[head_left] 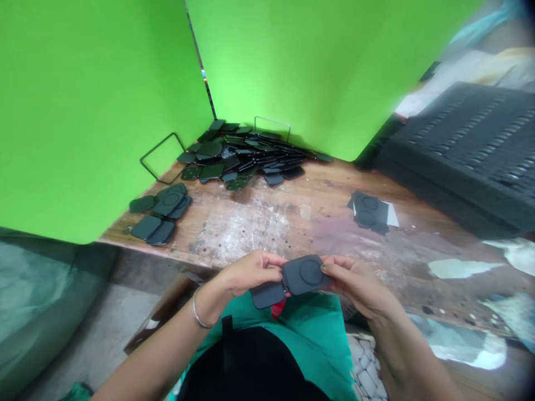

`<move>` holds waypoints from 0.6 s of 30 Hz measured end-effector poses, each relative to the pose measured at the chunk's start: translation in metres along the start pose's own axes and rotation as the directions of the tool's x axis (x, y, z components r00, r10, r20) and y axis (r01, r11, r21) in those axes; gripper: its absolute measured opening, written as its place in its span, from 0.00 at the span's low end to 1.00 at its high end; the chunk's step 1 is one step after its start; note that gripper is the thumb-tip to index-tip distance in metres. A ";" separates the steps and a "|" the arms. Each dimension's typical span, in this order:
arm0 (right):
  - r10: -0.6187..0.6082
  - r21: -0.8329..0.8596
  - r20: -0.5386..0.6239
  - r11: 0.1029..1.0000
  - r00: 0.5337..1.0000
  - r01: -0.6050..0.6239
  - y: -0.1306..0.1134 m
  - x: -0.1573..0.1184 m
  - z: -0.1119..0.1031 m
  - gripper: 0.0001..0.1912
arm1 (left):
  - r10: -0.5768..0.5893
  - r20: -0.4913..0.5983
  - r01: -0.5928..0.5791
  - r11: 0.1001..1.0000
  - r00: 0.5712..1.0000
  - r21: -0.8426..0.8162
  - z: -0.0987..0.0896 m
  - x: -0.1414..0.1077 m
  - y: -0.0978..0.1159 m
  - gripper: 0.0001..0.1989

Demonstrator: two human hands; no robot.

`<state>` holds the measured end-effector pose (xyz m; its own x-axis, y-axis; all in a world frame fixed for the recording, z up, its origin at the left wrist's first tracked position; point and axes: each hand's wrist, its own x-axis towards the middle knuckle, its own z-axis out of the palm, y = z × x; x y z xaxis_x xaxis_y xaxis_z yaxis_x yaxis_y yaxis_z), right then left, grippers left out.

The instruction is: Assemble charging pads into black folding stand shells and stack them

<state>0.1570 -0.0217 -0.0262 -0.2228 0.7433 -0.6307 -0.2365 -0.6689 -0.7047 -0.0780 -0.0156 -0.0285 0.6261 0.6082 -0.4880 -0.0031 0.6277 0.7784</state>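
Note:
Just past the table's near edge, both hands hold a dark grey hinged two-panel pad [307, 274] that looks like a folding wireless charger. It lies unfolded, and a raised ring shows on its right panel. My left hand [257, 273] pinches it near the hinge, thumb on top. At its right end, my right hand [346, 275] grips the edge between thumb and fingers. A small red piece [278, 308] shows beneath the hinge; I cannot tell whether it is attached. Loose dark sheets [371, 210] with printed rings lie on the table beyond my right hand.
A heap of black panels [246, 156] fills the table's back corner against green partitions [317, 67]. More dark pads [161, 214] sit at the left edge, near a thin black frame [163, 159]. Black foam trays [468, 145] stand at right on the wooden table [242, 223].

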 end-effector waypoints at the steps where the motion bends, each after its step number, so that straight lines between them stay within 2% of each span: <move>1: 0.002 -0.004 0.000 1.000 1.000 -0.002 -0.001 0.000 0.000 0.19 | -0.003 0.000 0.003 1.000 1.000 0.001 0.000 0.000 0.000 0.20; 18: 0.033 -0.045 -0.009 0.998 0.999 -0.033 -0.005 -0.002 0.003 0.20 | 0.010 0.041 -0.010 1.000 0.999 0.005 -0.002 0.002 -0.004 0.18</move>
<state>0.1553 -0.0193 -0.0202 -0.2223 0.7212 -0.6561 -0.1861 -0.6919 -0.6976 -0.0784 -0.0159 -0.0337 0.6577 0.5937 -0.4637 -0.0055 0.6193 0.7851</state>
